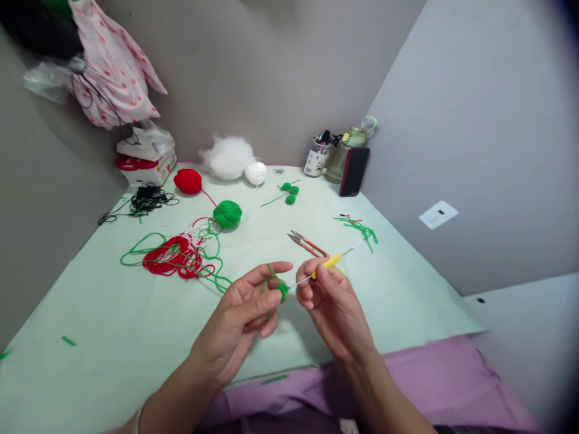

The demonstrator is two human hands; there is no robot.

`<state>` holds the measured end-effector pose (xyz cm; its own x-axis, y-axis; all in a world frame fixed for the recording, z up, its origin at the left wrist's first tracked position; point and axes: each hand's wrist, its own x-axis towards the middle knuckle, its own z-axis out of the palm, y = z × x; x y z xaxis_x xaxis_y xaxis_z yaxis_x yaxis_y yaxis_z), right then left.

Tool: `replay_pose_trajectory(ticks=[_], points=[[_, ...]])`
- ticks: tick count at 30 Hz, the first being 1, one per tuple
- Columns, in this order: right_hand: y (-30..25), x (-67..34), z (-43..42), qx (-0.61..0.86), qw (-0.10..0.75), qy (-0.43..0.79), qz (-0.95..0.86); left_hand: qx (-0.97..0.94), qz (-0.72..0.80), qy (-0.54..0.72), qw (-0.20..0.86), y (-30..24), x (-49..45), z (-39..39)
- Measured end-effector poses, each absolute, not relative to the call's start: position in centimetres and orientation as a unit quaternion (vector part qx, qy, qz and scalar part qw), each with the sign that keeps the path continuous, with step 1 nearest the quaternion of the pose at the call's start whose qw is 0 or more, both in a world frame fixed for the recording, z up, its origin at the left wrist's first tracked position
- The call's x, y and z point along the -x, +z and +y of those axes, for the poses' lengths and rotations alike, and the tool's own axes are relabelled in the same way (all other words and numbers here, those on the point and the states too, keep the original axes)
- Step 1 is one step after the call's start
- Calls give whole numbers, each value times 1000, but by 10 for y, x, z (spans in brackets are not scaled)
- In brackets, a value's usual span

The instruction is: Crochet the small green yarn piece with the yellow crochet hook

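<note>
My left hand [248,304] pinches a small piece of green crochet work [283,292] between thumb and fingers. Green yarn loops over its raised index finger and trails left across the table. In my right hand [332,295] is a double-ended crochet hook [326,266] with a yellow grip, its metal shaft pointing left. The hook's left tip meets the green piece; whether it passes through a loop is too small to tell. Just beyond my right hand lie thread snips [308,245] with orange handles. A green yarn ball [227,214] rests farther back.
Tangled red yarn [174,258] lies at left, near black yarn [148,200]. Behind are a red yarn ball [187,181], white stuffing [228,158] and a white yarn ball [256,173]. Small green balls [290,191], yarn scraps [362,229], a phone [354,172] and a bottle [337,161] stand or lie rightward.
</note>
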<state>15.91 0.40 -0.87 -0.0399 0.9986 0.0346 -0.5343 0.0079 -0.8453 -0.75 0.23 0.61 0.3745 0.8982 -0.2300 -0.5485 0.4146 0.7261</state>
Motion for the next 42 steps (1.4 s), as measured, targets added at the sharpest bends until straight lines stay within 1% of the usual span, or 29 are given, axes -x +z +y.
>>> replay_pose_trajectory(ticks=[4,7,11,15,17,18,20,23,24,26,28,29,31,33,35,38,42], points=[[-18,-150,0,347,629,508,-475,-365,409,507,665,2,3,-4],[-18,-146,-1,373,627,445,-519,-379,445,505,635,0,4,-7],[-13,-142,-4,368,633,391,-558,-364,424,520,646,4,7,-6],[-12,-140,-11,357,595,207,-689,-296,392,533,689,10,9,-4],[-10,-141,-12,344,579,156,-722,-250,360,516,736,11,11,-3],[-9,-142,-11,345,584,159,-718,-233,345,506,755,11,13,-2],[-4,-143,-8,362,611,202,-674,-217,333,505,766,12,15,-2],[0,-140,-3,375,636,282,-613,-239,359,553,713,14,14,-4],[0,-139,-2,374,632,276,-620,-249,369,566,694,15,13,-5],[-3,-135,-3,368,614,207,-667,-253,370,567,691,15,11,-7],[-7,-135,-5,357,602,132,-702,-238,350,534,732,15,11,-7],[-7,-135,-5,354,609,126,-698,-228,338,520,751,14,13,-6],[-7,-138,-5,365,637,191,-651,-215,330,517,760,13,17,-4],[-4,-139,-2,371,659,293,-585,-224,343,538,737,14,19,-3],[-2,-138,1,352,660,366,-554,-255,363,547,710,15,18,-3],[-2,-134,3,328,644,392,-569,-306,385,536,686,15,15,-6],[-5,-137,3,338,640,419,-548,-336,406,526,667,12,14,-8]])
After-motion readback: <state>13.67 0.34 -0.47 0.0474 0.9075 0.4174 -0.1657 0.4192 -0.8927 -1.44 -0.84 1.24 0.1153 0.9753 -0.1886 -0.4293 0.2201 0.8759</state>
